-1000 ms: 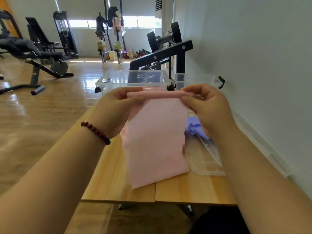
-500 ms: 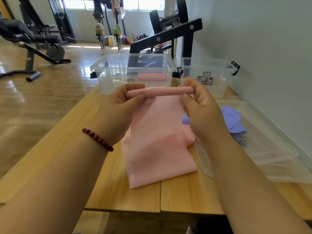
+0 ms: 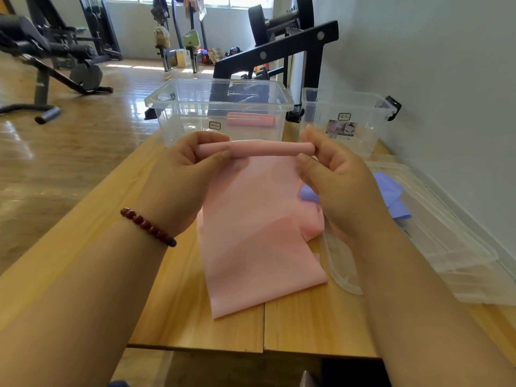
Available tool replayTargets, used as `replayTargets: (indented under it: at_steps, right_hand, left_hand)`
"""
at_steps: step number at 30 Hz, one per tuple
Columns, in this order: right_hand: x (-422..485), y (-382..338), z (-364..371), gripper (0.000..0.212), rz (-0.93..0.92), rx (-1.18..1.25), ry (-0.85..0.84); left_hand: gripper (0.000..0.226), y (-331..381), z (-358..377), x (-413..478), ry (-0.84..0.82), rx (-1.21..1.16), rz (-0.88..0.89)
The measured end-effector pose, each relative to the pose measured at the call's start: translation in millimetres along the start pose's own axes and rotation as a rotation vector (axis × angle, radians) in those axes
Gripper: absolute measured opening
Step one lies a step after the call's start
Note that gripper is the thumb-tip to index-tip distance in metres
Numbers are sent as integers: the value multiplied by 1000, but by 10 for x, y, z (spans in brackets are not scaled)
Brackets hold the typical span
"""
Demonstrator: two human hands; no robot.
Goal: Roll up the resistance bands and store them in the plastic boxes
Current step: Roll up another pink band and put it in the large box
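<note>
A pink resistance band (image 3: pixel 257 236) hangs from my hands down onto the wooden table (image 3: pixel 173 308); its top end is wound into a thin roll. My left hand (image 3: pixel 184 177) pinches the roll's left end, and my right hand (image 3: pixel 335 177) pinches its right end. Behind them stands a large clear plastic box (image 3: pixel 220 107) with a rolled pink band (image 3: pixel 250 119) inside. A smaller clear box (image 3: pixel 346 118) stands to its right. A purple band (image 3: pixel 391 194) lies on a clear lid, partly hidden by my right hand.
Clear plastic lids (image 3: pixel 446 241) lie along the table's right side by the grey wall. A black weight rack (image 3: pixel 282 48) stands behind the boxes. Gym benches (image 3: pixel 44 60) stand on the wooden floor to the left.
The flat top edge of the pink band has been wound into a thicker roll between my fingers. The view has tilted down, showing more of the table.
</note>
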State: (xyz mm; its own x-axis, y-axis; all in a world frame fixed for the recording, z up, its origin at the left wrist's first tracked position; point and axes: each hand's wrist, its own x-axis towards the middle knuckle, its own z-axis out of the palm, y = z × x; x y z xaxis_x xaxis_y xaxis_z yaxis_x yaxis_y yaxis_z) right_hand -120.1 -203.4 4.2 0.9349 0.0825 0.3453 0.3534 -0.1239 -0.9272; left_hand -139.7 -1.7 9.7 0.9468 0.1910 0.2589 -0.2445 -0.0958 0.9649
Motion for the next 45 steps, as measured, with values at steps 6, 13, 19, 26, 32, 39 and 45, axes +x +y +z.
replayTargets:
  at_steps: [6, 13, 19, 26, 32, 39, 45]
  right_hand:
    - [5, -89, -64, 19, -92, 20, 119]
    - [-24, -374, -144, 13, -203, 76, 28]
    - [18, -613, -216, 23, -197, 132, -18]
    - [-29, -827, -283, 10, -250, 36, -19]
    - [-58, -853, -327, 21, -319, 46, -20]
    - [-69, -745, -284, 32, -256, 78, -129]
    - [-66, -615, -204, 45, -242, 115, -169]
  left_hand:
    - [13, 151, 14, -1, -34, -43, 17]
    - [17, 566, -41, -12, -116, -83, 0]
    - [14, 852, -2, -90, -74, -65, 26]
    - [13, 972, 29, -153, -143, -94, 23]
    - [32, 981, 2, -209, -166, -82, -10]
    - [24, 916, -2, -234, -146, -74, 47]
    - [22, 750, -14, -241, -149, 44, 60]
